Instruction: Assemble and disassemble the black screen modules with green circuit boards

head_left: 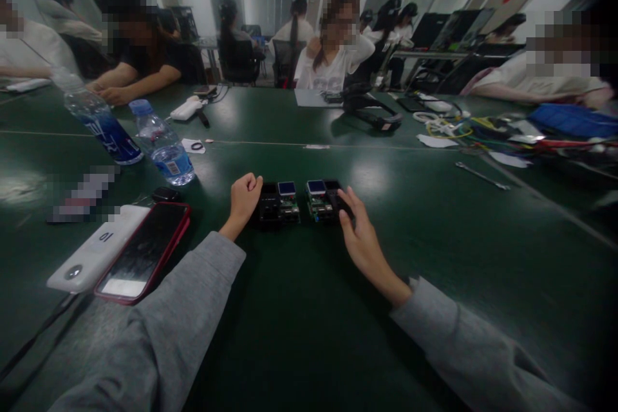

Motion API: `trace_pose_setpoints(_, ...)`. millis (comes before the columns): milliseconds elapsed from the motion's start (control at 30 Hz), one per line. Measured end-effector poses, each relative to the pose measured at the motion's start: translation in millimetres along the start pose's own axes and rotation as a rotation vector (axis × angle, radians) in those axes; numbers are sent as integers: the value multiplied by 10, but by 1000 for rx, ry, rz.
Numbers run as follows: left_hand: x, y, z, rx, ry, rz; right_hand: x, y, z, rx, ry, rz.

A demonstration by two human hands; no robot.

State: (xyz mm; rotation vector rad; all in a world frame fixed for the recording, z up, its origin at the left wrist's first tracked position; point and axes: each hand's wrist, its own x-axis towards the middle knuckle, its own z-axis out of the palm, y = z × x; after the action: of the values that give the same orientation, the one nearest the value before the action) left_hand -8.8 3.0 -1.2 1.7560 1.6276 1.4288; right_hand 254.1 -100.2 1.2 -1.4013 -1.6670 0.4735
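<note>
Two small circuit boards with blue screens lie side by side on the dark green table (299, 309). My left hand (244, 198) rests curled into a loose fist against the left side of the left board (279, 205); nothing shows in it. My right hand (360, 232) lies at the right edge of the right board (322, 200), its fingers bent over the board's black end and touching it. Both my sleeves are grey.
A red-cased phone (145, 251) and a white power bank (96, 248) lie at the near left, two water bottles (164, 149) beyond them. Cables, tools and a blue tray (572, 119) clutter the far right. Several other people sit around the table's far side.
</note>
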Motion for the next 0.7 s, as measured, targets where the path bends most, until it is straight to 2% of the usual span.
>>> trace_pose_setpoints(267, 22, -38, -10, -42, 17, -60, 0, -45, -26, -7, 15, 14)
trace_pose_setpoints(500, 6, 3, -20, -44, -3, -67, 1, -34, -26, -3, 33, 8)
trace_pose_setpoints(700, 13, 12, -12, -9, -21, -48, -1, -36, -15, 11, -3, -13)
